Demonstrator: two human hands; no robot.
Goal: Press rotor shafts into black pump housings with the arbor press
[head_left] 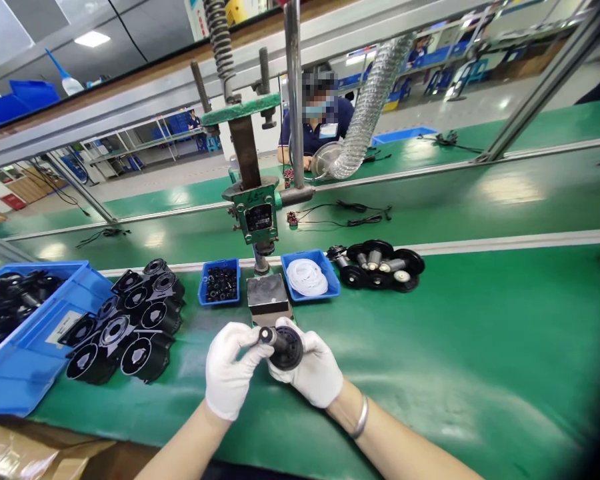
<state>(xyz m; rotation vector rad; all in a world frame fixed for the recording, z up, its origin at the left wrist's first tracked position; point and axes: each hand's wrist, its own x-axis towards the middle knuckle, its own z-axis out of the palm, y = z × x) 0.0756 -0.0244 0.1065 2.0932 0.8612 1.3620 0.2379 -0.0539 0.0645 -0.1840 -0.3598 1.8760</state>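
Both gloved hands meet in front of the metal press block (267, 291). A black wheel-like part with a grey shaft (289, 348) rests in my right hand (316, 368), whose fingers wrap round the disc's rim. My left hand (230, 368) pinches a small black ring (266, 335) with a pale centre at the shaft's end. Whether this ring sits fully on the shaft I cannot tell. Behind the hands, a blue bin (220, 300) holds small black rings, and another blue bin (336, 291) holds flat white rings.
A green hand press (255, 212) rises over the block. Similar wheel parts (380, 265) lie at the right. Black housings (143, 340) and a large blue crate (35, 373) stand left on the green bench (430, 360). Across the frame, a co-worker (345, 117) sits near a ducting hose (375, 100).
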